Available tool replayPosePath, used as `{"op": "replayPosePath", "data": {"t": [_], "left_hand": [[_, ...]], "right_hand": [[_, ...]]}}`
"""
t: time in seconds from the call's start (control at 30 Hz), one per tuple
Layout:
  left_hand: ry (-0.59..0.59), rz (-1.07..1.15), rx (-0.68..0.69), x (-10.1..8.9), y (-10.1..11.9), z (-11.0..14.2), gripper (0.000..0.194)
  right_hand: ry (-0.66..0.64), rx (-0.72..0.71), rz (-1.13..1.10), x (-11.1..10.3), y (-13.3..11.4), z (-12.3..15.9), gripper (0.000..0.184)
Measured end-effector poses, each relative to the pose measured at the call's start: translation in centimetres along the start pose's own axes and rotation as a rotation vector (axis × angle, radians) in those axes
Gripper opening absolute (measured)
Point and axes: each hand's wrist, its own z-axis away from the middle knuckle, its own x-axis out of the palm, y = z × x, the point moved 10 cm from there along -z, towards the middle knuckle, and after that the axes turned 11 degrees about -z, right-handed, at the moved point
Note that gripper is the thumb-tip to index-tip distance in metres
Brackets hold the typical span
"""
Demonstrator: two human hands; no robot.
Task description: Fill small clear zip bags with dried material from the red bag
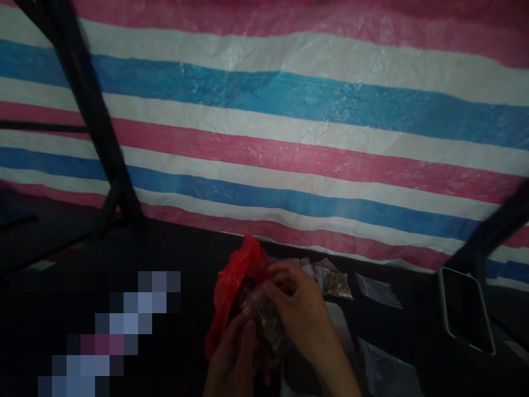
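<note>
- At the far left a straight black post (97,132) slanted down to a dark surface (173,259), with a thin bar and a short brace joined to it.
- Behind everything hung a glossy, wrinkled plastic sheet striped pink, white and blue (289,160), its bands sloping down to the right.
- A crinkled, thin red plastic bag (225,295) stood bunched, its top peaked and its mouth turned towards the hands.
- The left hand (233,355) lay against the red bag, fingers bent beside the sachet; dimness hid whether they pinched it.
- Between the hands was the small clear plastic sachet with dark, flecked contents (270,325), tilted before the red bag.
- The right hand (300,303) gripped the sachet's upper part between curled finger and thumb.
- Below the right wrist showed a pale, round-cornered object (341,320), partly hidden.
- Beyond that hand lay clear packets of coarse, speckled bits (336,282), overlapping.
- Further right were a flat, clear plastic packet (379,290) and, nearer, a larger crumpled, clear one (390,369).
- A round-cornered, pale-edged phone with a dark face (467,310) rested near a dark slanting post (496,226).
</note>
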Motion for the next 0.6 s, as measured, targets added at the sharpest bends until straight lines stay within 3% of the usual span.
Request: {"op": "replayPosePath", "data": {"t": [0.1,0.27,0.4,0.53,0.6], "left_hand": [[-0.007,0.158,-0.096,-0.3,-1.5,-0.5,0.053],[-0.049,0.296,-0.271,-0.8,-3.9,-0.8,0.057],[-0.054,0.352,-0.274,-2.5,-3.9,-1.0,0.048],[-0.107,0.330,-0.314,-2.0,-3.9,-0.6,0.044],[-0.073,0.292,-0.296,-2.2,-3.8,-0.4,0.044]], "right_hand": [[0.044,0.001,0.080,1.6,0.5,-0.6,0.017],[-0.021,0.044,0.188,4.3,1.1,-0.9,0.015],[-0.014,0.048,0.217,5.0,1.2,-0.9,0.013],[-0.024,0.048,0.231,5.5,1.2,-1.0,0.012],[-0.011,0.051,0.232,5.4,1.2,-1.0,0.013]]}}
